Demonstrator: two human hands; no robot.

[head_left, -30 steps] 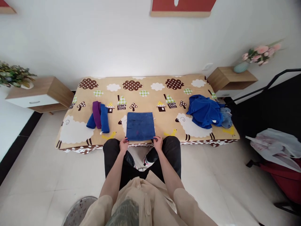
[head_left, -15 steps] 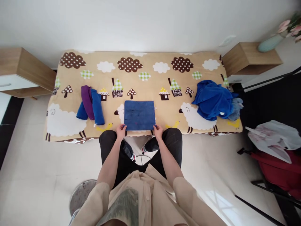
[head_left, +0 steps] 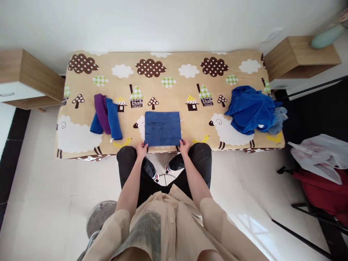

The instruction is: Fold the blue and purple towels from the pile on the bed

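A blue towel [head_left: 162, 128] lies flat as a rectangle near the front edge of the patterned bedspread [head_left: 163, 96]. My left hand [head_left: 141, 149] pinches its near left corner, and my right hand [head_left: 185, 146] pinches the near right one. To the left, a purple rolled cloth [head_left: 102, 113] rests among blue rolled cloths [head_left: 114, 119]. On the right sits a crumpled heap of blue cloth [head_left: 250, 110], with a grey-blue cloth [head_left: 277, 121] at its right side.
Wooden cabinets stand at both ends of the bed, one at left [head_left: 40, 78] and one at right [head_left: 301, 58] bearing a pale vase [head_left: 326, 37]. A white plastic bag [head_left: 320, 154] lies over red fabric [head_left: 318, 192] at right. A round stool [head_left: 100, 219] is behind my left side.
The view has shifted slightly. Both hands still pinch the near corners of the blue towel, which lies flat as before.
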